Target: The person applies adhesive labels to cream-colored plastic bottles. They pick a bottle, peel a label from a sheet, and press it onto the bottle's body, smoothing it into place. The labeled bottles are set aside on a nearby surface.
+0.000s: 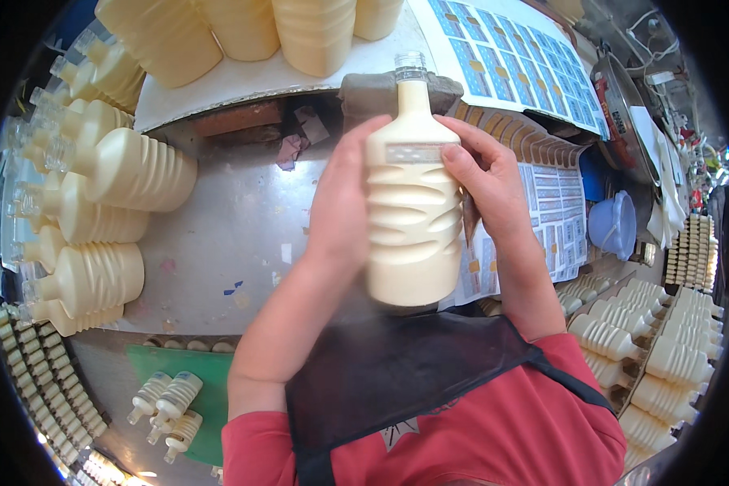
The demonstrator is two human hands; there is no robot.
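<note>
A cream-coloured bottle [414,271] with a wavy, ribbed body and a clear threaded neck is held between my two hands, its neck pointing away from me. My left hand [342,190] lies along its left side, the fingers partly hidden behind it. On the other side my right hand [490,174] grips the shoulder, with the thumb pressing on the right end of a pale, patterned label strip [409,154]. That strip runs across the bottle just below its shoulder. A grey folded cloth [363,95] sits behind the bottle's neck.
Several cream bottles [142,170] lie stacked at the left; others [314,36] stand at the back. Blue label sheets [510,57] and more printed sheets [555,212] cover the right of the metal table [235,202]. A blue bucket [613,225] and racked bottles [611,336] are farther right.
</note>
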